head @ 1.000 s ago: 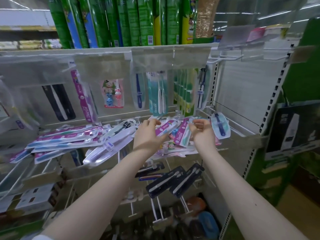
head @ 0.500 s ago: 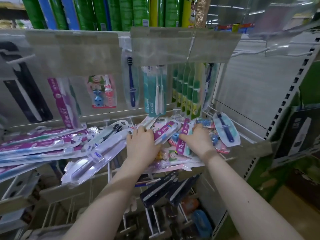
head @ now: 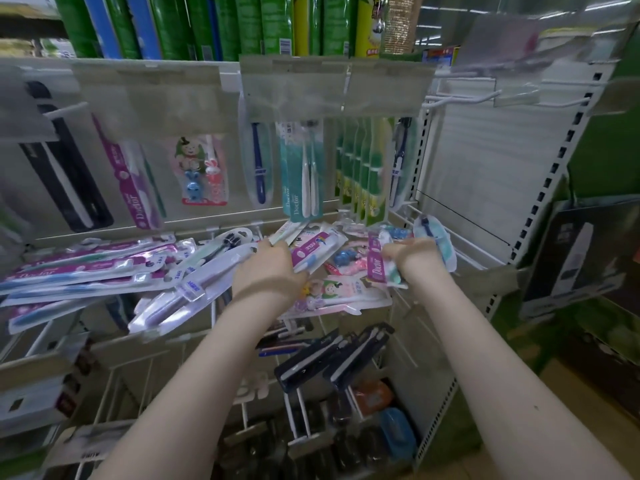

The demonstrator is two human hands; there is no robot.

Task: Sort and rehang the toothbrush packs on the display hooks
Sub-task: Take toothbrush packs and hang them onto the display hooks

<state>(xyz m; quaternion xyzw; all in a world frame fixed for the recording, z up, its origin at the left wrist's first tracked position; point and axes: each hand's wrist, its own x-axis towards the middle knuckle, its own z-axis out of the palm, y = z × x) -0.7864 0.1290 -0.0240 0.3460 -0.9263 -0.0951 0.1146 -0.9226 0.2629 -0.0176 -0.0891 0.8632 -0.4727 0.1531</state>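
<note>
My left hand [head: 266,270] sits just below the hanging teal card twin-brush pack [head: 300,174], which I use as my marker for everything here. Its fingers curl forward out of my sight, and as far as I can tell they pinch the near end of a flat purple-and-white plastic blister pack [head: 317,249]. My right hand [head: 415,258], below and right of the teal pack, closes round a narrow magenta card pack [head: 375,270] lettered Doctor, with one or two more pressed behind it (the knuckles hide the count). Both packs belong to the loose heap of toothbrush packs [head: 332,292] lying directly below the teal pack. A second spread of long purple packs [head: 86,271] lies below and far left of it. Up and right of the teal pack, bare white wire hooks [head: 460,98] stick out.

I judge these packs very light, with stiff card backs and slick clear blisters that slide over each other, so a loose stack could fan out and slip. The blister probably dents easily. I would hold each by the card near its top edge, thumb in front and fingers behind, leaving the very top free for the hook.
</note>
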